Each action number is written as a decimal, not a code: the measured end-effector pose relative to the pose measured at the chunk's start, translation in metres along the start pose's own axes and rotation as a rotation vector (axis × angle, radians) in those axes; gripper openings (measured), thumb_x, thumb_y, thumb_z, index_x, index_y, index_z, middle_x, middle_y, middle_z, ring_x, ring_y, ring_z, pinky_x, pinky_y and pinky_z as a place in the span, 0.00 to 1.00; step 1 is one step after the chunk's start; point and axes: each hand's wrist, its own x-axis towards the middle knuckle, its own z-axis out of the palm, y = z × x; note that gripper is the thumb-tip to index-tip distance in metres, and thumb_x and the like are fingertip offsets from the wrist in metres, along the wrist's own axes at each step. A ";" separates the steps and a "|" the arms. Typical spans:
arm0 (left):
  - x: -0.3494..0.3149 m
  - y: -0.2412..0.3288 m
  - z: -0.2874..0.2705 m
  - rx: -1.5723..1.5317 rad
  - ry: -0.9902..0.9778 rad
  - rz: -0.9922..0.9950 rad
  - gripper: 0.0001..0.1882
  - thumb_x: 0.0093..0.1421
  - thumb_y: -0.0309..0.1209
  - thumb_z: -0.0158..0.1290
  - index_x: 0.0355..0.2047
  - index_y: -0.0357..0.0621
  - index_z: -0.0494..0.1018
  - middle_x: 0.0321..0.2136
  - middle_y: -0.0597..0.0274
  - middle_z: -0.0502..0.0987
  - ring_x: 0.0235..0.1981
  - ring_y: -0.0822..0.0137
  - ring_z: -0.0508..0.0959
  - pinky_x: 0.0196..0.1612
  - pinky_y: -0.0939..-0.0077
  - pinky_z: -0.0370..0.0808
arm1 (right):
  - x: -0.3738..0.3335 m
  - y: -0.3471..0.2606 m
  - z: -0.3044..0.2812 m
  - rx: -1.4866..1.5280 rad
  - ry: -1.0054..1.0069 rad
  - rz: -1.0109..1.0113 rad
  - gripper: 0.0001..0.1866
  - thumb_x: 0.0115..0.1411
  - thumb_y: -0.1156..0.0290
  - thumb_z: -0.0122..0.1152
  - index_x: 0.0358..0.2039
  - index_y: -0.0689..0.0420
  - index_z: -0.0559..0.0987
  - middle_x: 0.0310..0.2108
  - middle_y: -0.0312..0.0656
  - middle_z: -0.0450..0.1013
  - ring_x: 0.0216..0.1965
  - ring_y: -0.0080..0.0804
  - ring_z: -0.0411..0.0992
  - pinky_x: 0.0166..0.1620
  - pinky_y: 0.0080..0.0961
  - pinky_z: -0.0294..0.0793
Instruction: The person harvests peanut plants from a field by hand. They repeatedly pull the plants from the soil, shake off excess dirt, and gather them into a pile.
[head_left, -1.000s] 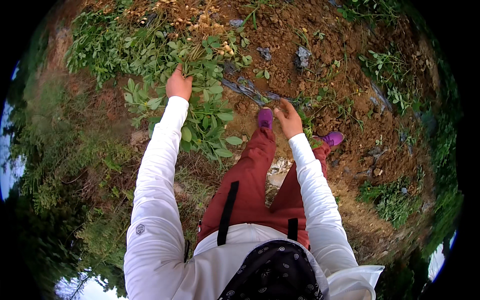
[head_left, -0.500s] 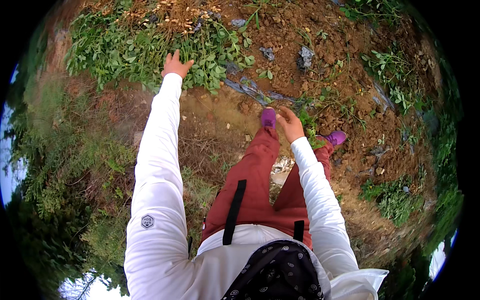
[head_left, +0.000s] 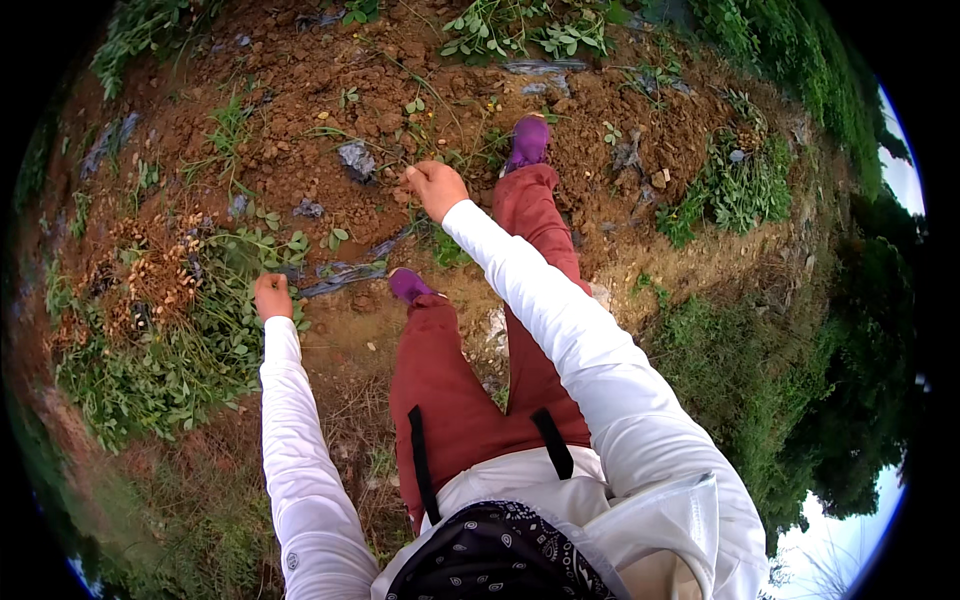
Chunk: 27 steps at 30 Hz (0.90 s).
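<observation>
My left hand (head_left: 272, 297), fingers curled together, is at the right edge of a heap of pulled peanut plants (head_left: 190, 365). Nothing shows in its grip. Pale peanut pods (head_left: 165, 275) and roots lie across the heap's far side, green leaves towards me. My right hand (head_left: 436, 190) hovers over the brown soil, between my two shoes. Its fingers are bent and drawn close to the thumb. Whether something small is pinched there I cannot make out. Just left of it lies a crumpled scrap of grey plastic film (head_left: 356, 160).
My purple shoes (head_left: 528, 143) stand apart on the cloddy soil (head_left: 300, 120). A strip of plastic film (head_left: 343, 278) lies by the left shoe. More leafy plants (head_left: 745, 185) are at the right, others at the far edge. Dry grass (head_left: 345, 415) borders the near side.
My view has swung to the right, so the heap now appears farther left. The left hand's spread fingers have curled. My right hand has reached farther forward, and the right foot is farther forward.
</observation>
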 end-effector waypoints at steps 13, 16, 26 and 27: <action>0.108 0.290 0.079 -0.121 -0.306 0.060 0.25 0.61 0.42 0.50 0.56 0.47 0.65 0.53 0.54 0.70 0.51 0.55 0.72 0.53 0.62 0.69 | 0.131 0.074 -0.162 0.334 0.191 0.108 0.21 0.55 0.62 0.57 0.46 0.60 0.74 0.45 0.49 0.71 0.44 0.40 0.71 0.48 0.29 0.68; 0.147 0.408 0.123 -0.100 -0.339 0.132 0.29 0.61 0.44 0.49 0.61 0.53 0.59 0.57 0.55 0.64 0.55 0.54 0.67 0.58 0.59 0.65 | 0.107 0.090 -0.182 0.550 0.160 0.232 0.21 0.56 0.69 0.59 0.49 0.61 0.71 0.47 0.44 0.66 0.38 0.26 0.72 0.43 0.22 0.71; 0.250 0.673 0.230 0.129 -0.152 0.237 0.42 0.57 0.56 0.48 0.66 0.66 0.41 0.65 0.64 0.51 0.66 0.57 0.48 0.64 0.42 0.34 | 0.150 0.151 -0.232 0.832 0.157 0.554 0.21 0.57 0.68 0.58 0.50 0.61 0.71 0.36 0.39 0.70 0.34 0.22 0.67 0.40 0.19 0.68; 0.255 0.682 0.236 0.152 -0.176 0.223 0.42 0.57 0.56 0.48 0.66 0.67 0.40 0.64 0.64 0.52 0.66 0.57 0.47 0.64 0.42 0.34 | 0.152 0.150 -0.235 0.818 0.159 0.532 0.21 0.57 0.68 0.58 0.50 0.61 0.71 0.36 0.39 0.69 0.33 0.22 0.65 0.38 0.20 0.67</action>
